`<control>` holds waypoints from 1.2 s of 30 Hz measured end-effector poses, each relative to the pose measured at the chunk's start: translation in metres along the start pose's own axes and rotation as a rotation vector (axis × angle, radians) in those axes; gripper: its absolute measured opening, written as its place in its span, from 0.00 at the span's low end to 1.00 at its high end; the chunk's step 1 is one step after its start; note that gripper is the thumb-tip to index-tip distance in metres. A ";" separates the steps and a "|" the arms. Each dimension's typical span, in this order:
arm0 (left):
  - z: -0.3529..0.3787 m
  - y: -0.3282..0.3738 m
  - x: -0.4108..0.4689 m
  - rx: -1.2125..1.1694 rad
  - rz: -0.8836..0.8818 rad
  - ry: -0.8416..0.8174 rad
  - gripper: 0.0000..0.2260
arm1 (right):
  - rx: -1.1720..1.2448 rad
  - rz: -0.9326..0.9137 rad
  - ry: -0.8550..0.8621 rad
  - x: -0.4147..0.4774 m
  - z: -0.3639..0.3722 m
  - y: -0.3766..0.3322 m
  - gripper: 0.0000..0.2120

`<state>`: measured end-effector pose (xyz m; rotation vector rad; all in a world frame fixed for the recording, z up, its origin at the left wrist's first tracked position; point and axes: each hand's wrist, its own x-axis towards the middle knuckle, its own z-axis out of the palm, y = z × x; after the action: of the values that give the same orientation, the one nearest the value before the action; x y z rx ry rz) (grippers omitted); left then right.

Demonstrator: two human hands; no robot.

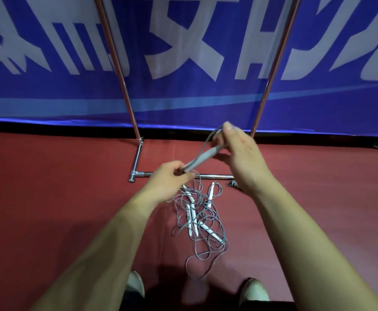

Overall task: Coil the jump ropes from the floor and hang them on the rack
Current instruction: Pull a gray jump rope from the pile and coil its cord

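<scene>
One grey jump rope [202, 157] is lifted off the floor [60, 198], its handle end tilted up toward the far right. The left hand [172, 176] grips its low end and the right hand [239, 153] pinches its high end, where a cord loop arches over. The other jump ropes [200, 217] lie in a loose tangle of thin grey cord and white handles, just near of the rack's base bar. The rack [138, 158] is chrome tubing, two uprights rising from a floor-level frame.
</scene>
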<state>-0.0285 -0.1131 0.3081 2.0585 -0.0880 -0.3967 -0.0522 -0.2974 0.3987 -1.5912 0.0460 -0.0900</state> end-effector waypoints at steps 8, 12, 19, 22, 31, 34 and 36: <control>-0.014 0.009 0.006 -0.053 -0.225 0.076 0.23 | -0.122 0.034 0.066 0.008 -0.020 -0.019 0.16; -0.005 0.053 -0.004 -0.494 -0.166 0.059 0.18 | -0.209 0.129 0.055 -0.006 -0.009 0.004 0.06; -0.005 0.086 -0.011 -0.696 -0.093 0.036 0.23 | -0.278 0.130 -0.203 -0.027 0.008 0.017 0.04; -0.005 0.087 -0.014 -0.624 -0.006 -0.002 0.19 | -0.337 0.083 -0.108 -0.021 0.015 0.021 0.11; -0.012 0.035 -0.006 0.140 0.059 -0.305 0.12 | 0.302 0.066 0.184 0.009 0.010 -0.007 0.13; -0.012 0.024 0.000 0.101 -0.097 -0.158 0.19 | 0.282 0.133 0.222 0.011 0.001 -0.008 0.12; -0.012 0.035 0.003 -0.264 -0.177 -0.024 0.16 | 0.182 0.175 0.160 0.008 -0.001 -0.001 0.08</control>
<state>-0.0183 -0.1212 0.3431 1.8058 0.1267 -0.5141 -0.0444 -0.2995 0.4003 -1.3895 0.2936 -0.0824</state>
